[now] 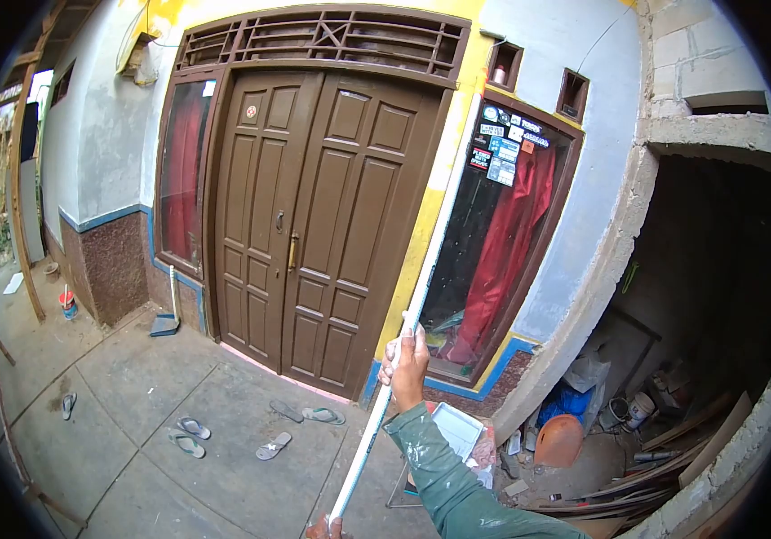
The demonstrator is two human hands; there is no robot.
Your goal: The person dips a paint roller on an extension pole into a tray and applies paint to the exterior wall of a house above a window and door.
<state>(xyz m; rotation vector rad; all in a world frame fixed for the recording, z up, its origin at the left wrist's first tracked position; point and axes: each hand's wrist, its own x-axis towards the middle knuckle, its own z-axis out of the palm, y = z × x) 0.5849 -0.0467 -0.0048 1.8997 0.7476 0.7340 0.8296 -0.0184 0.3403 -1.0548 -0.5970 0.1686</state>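
A long white-and-blue pole (420,292) slants from the bottom of the view up along the yellow-and-white wall strip between the door and the right window. My right hand (406,366) is wrapped round its middle, with whitish smears on the fingers and pale specks on the green sleeve. At the bottom edge my left hand (323,528) is closed round the pole's lower end, mostly cut off by the frame. What the pole's upper end carries is hard to make out. Behind my right forearm, a white tray (456,429) rests on a low support.
Ahead stands a brown double door (314,216). Several sandals (273,446) lie on the concrete floor (251,494). A blue dustpan (165,324) and a red-and-blue can (67,304) are at left. An orange basin (560,441) and planks (700,440) fill the dark opening at right.
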